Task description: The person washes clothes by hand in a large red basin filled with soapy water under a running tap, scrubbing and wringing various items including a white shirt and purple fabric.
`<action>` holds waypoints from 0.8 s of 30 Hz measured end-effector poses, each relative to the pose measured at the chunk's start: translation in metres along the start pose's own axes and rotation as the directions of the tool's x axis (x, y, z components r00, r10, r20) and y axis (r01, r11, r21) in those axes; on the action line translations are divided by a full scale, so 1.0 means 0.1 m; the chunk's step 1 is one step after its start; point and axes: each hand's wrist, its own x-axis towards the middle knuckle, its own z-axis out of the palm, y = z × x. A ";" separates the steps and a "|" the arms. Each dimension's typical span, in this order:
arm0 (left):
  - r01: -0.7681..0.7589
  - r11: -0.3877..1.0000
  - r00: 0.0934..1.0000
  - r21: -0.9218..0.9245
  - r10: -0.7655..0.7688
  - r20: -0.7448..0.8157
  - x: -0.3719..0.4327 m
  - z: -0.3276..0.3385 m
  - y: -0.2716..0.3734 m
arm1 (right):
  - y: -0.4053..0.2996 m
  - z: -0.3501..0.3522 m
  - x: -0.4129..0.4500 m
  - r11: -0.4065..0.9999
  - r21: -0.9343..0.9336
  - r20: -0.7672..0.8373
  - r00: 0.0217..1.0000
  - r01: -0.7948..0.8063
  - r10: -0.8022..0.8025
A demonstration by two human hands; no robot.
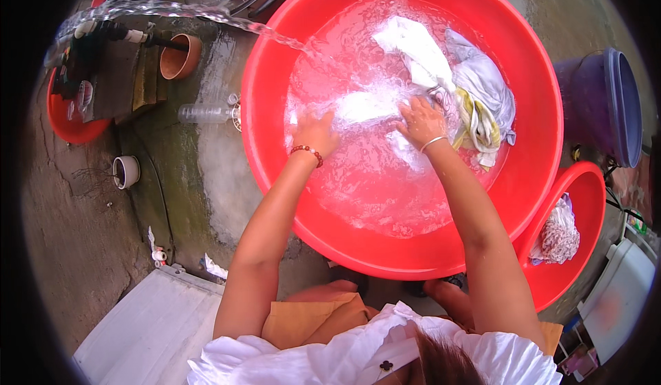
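Observation:
A large red plastic tub (279,199) holds shallow, rippling water. A white cloth (366,107) lies in the water between my hands. My left hand (315,132), with a beaded bracelet at the wrist, is spread at the cloth's left end; whether it grips the fabric is hidden by splashing. My right hand (422,122), with a silver bangle, rests at its right end, fingers on wet fabric. Beyond it lie another white cloth (421,54), a pale lavender garment (477,75) and a yellow-and-white cloth (477,122). A stream of water (206,12) arcs into the tub from the left.
A smaller red basin (594,199) with a bunched patterned cloth (560,233) touches the tub at right, below a dark blue bucket (594,103). A clear plastic bottle (204,113) and a terracotta pot (181,57) are on the left. A white board (155,328) is at lower left.

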 end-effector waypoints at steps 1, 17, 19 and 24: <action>0.004 1.000 1.000 -0.005 -0.004 -0.005 0.03 0.03 -0.04 | 0.08 -0.02 -0.07 0.993 0.054 0.047 0.994 -0.103 0.101; 0.475 -0.513 0.676 -0.715 0.733 -0.076 -0.04 -0.27 0.75 | -1.36 -1.29 -0.39 0.737 0.559 -0.422 0.896 0.379 -0.140; 0.310 -0.552 0.716 -0.774 0.671 -0.192 -0.04 -0.20 0.69 | -1.45 -1.10 -0.23 0.796 0.481 -0.546 0.836 0.367 -0.055; 0.308 -0.561 0.943 -0.769 0.289 0.167 -0.11 -0.19 0.73 | -0.34 -0.31 0.15 0.871 0.361 -0.273 0.856 -0.333 0.440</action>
